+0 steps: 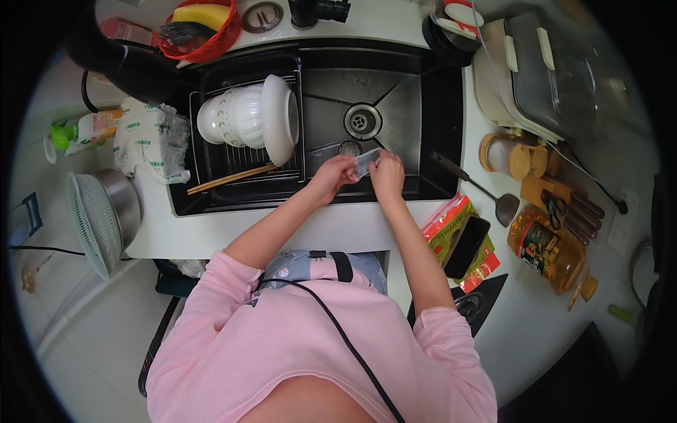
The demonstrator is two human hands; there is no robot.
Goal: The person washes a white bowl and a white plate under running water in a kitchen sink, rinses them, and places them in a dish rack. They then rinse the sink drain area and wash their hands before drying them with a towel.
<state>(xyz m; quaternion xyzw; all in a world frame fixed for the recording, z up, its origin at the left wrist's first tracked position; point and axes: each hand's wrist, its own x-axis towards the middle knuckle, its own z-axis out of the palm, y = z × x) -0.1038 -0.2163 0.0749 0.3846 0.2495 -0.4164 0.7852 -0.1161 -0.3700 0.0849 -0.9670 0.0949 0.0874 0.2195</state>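
Over the near side of the dark kitchen sink [402, 95], both my hands grip a small, clear plastic piece [365, 163], perhaps a bag or film. My left hand [332, 177] pinches its left end between thumb and fingers. At its right end, my right hand [387, 172] has its fingers closed on it. Beyond my hands lie the round metal drain [363, 121] and, partly covered by them, a small perforated strainer [349, 148]. To the left, white bowls [232, 117] rest on their sides on a wire rack [246, 158], with wooden chopsticks [232, 178] in front.
Right of the sink lie a spatula [506, 209], a phone [467, 246] on a red-green packet [436, 232], and an oil bottle [550, 254]. Left are a crumpled printed bag [151, 140], a pump bottle [87, 132] and a colander [95, 227]. A red basket [232, 37] stands behind.
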